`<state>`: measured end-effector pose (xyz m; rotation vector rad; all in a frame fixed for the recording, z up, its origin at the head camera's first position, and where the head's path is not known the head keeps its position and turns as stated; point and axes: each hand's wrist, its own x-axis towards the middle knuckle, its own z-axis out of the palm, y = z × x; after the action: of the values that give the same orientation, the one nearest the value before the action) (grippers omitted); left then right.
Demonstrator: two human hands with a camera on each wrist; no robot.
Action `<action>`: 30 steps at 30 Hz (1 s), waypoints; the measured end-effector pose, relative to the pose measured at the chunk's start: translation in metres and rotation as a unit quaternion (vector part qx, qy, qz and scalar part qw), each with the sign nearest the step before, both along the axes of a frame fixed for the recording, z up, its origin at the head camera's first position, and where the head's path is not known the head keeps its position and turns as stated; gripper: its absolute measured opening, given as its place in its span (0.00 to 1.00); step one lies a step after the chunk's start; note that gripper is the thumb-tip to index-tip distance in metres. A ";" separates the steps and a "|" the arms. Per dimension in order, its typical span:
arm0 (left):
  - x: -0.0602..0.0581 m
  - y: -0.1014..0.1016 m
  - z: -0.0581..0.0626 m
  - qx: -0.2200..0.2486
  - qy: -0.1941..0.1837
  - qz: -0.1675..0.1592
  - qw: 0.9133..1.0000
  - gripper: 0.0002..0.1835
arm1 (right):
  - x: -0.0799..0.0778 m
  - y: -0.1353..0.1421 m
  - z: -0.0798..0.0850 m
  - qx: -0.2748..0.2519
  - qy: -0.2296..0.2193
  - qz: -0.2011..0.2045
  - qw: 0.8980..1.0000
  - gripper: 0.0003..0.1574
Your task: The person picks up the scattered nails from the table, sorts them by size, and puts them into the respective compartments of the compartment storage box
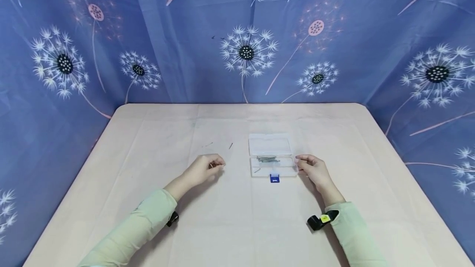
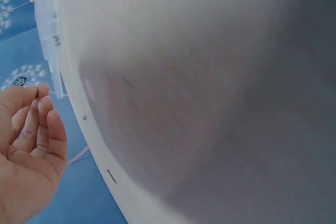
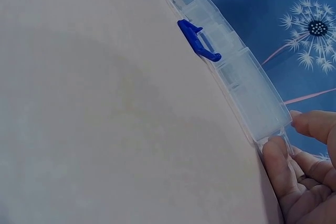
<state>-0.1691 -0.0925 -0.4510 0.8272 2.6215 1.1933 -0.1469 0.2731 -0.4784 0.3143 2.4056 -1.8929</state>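
My left hand (image 1: 202,169) pinches a small nail (image 2: 37,94) between thumb and forefinger, mostly hidden by the fingertips. It is held over the table, left of a clear plastic box (image 1: 264,172). The box lies with its lid (image 1: 270,145) folded back and a blue latch (image 1: 274,178) at its front. Inside, several long nails (image 1: 268,159) lie bundled in the rear compartment, and a small piece of metal (image 1: 257,170) is in the front one. My right hand (image 1: 315,172) holds the box's right end, thumb and fingers at its edge (image 3: 278,135).
Two thin nails lie loose on the table beyond my left hand: a dark nail (image 1: 231,146) and a fainter nail (image 1: 209,144). Pale cloth covers the table (image 1: 222,226). A blue dandelion-print curtain (image 1: 193,52) hangs along its back and sides.
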 end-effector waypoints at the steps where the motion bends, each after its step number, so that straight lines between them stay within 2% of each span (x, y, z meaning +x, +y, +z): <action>1: 0.000 0.003 0.000 0.003 -0.002 0.004 1.000 0.08 | 0.000 0.000 0.000 0.000 -0.001 0.000 1.000 0.24; 6: 0.000 0.017 0.003 0.028 -0.036 0.006 0.999 0.09 | 0.001 -0.001 0.001 -0.005 0.002 -0.004 1.000 0.24; 14: 0.001 0.037 0.003 0.046 -0.049 -0.001 0.998 0.07 | 0.001 -0.003 0.003 -0.005 -0.006 -0.010 1.000 0.25; 24: -0.003 0.063 0.004 0.069 -0.031 -0.019 0.997 0.05 | 0.000 -0.003 0.004 0.008 -0.015 -0.011 1.000 0.24; 30: -0.006 0.078 0.006 0.062 -0.023 -0.022 0.998 0.07 | 0.000 -0.003 0.003 0.006 -0.015 -0.013 1.000 0.24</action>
<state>-0.1749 -0.0144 -0.4448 0.8633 2.5000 1.3570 -0.1471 0.2702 -0.4751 0.3741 2.4068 -1.8707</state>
